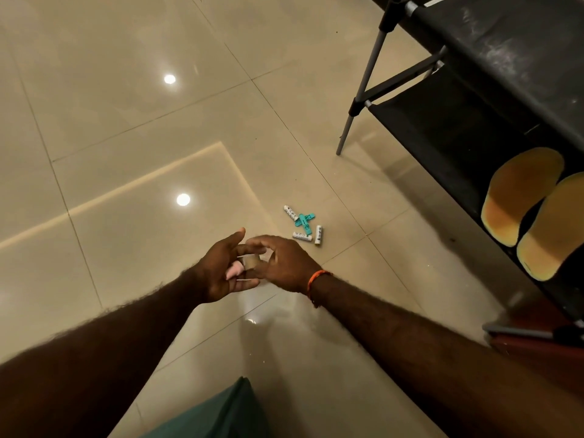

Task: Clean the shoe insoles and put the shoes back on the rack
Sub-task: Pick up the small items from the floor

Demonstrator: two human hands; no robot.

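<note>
so that's 2 tan foam insoles (523, 192) on the black fabric rack (493, 42), 3 small white batteries (302, 236), 1 teal plastic clip (305, 220), 2 hands (218, 273).

One head-worn wide-angle camera looks steeply down and forward over both forearms at the tiled floor (126, 121). The hands sit near, at frame centre. The shoe rack (474, 90) occupies the upper right corner, seen from above and to its left. Straight lines bow toward the edges.
</note>
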